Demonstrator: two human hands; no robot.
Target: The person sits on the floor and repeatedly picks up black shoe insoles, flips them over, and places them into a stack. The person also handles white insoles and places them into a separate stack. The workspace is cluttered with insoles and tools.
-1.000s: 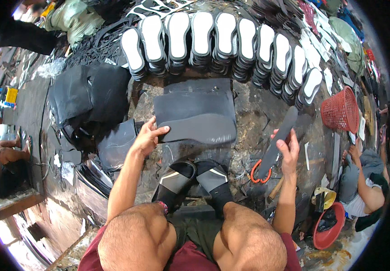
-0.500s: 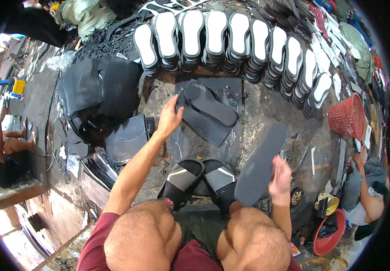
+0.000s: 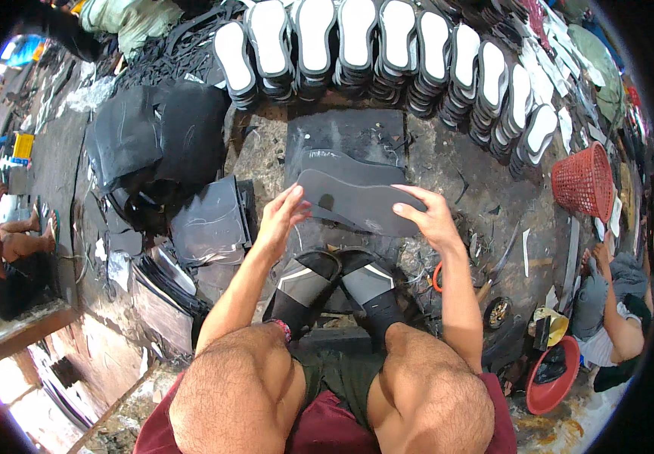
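A dark grey shoe sole (image 3: 353, 200) lies crosswise between my hands, above a black mat (image 3: 346, 129). My left hand (image 3: 275, 223) grips its left end, thumb near the upper edge and the other fingers slightly blurred. At the other end, my right hand (image 3: 434, 219) holds the sole with the thumb on its face and fingers behind. Just beyond the sole, a second dark sheet (image 3: 324, 157) with white scribbles shows on the mat, partly covered by the held piece.
Stacks of soles with white tops (image 3: 357, 34) stand in an arc at the far side. Black folded sheets (image 3: 126, 136) lie at left, more flat sheets (image 3: 207, 221) nearer. A red basket (image 3: 582, 181) and red basin (image 3: 554, 386) stand right. Other people sit at both sides.
The sole has moved from the right side to the middle and turned crosswise. My left hand has left the sheet's edge and joined my right hand on the sole.
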